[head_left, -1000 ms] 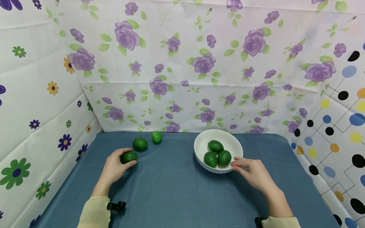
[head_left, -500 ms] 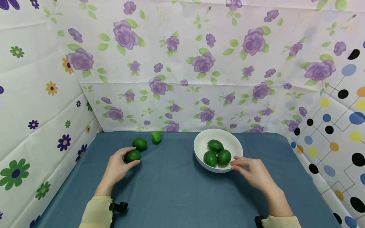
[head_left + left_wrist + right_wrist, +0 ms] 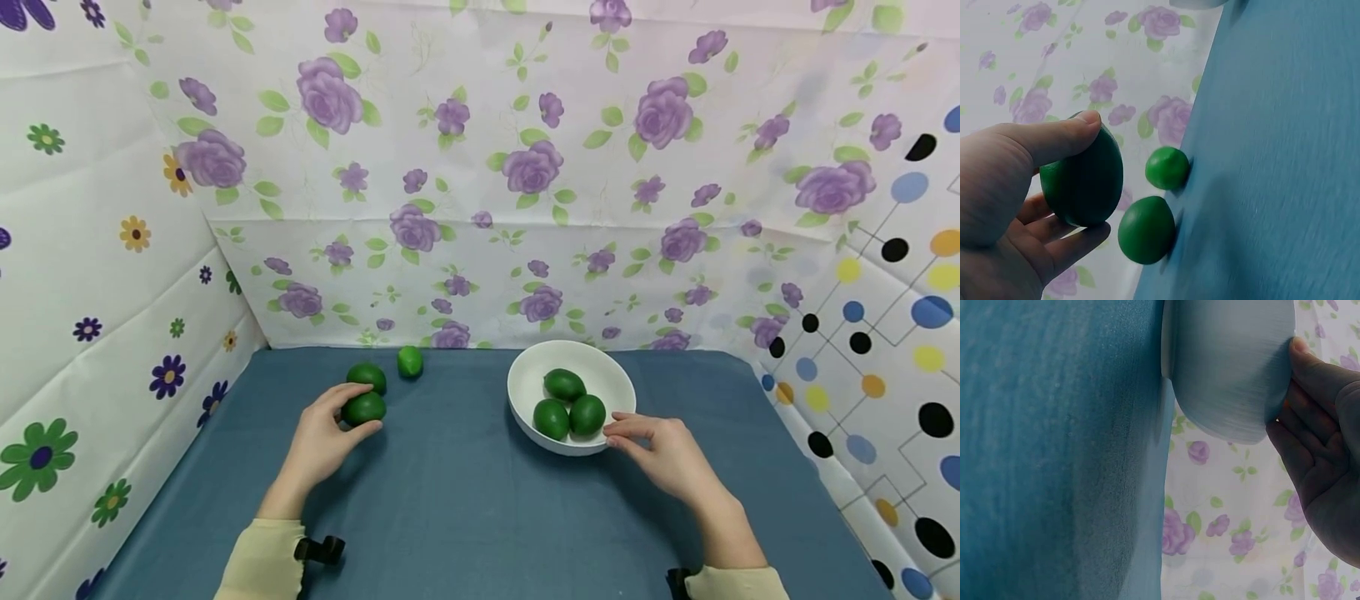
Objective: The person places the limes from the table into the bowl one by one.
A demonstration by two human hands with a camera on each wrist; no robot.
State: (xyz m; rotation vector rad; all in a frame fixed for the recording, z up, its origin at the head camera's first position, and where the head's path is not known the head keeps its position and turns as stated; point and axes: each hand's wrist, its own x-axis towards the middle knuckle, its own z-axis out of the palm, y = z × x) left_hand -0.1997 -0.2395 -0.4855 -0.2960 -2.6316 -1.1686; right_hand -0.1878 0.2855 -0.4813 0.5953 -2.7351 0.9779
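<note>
My left hand (image 3: pixel 318 442) grips a dark green lime (image 3: pixel 365 410) between thumb and fingers; in the left wrist view the lime (image 3: pixel 1088 178) shows well above the cloth. Just behind it lies another dark green lime (image 3: pixel 367 377), partly covered by the hand in the head view. A smaller, brighter lime (image 3: pixel 410 362) rests a little farther right. On the right stands a white bowl (image 3: pixel 606 375) with three dark green limes (image 3: pixel 564 384) inside. The near right rim of the bowl is pinched by my right hand (image 3: pixel 663 454), its thumb outermost in the right wrist view.
A blue cloth (image 3: pixel 465 500) covers the table. Behind it hangs a white sheet with purple roses (image 3: pixel 532 167). Patterned sheets close off both sides, flowers on the left sheet (image 3: pixel 135 275) and coloured dots on the right sheet (image 3: pixel 892 333).
My left hand has carried its lime rightward, so it now overlaps the lime behind it in the head view. The right hand and the bowl have stayed in place.
</note>
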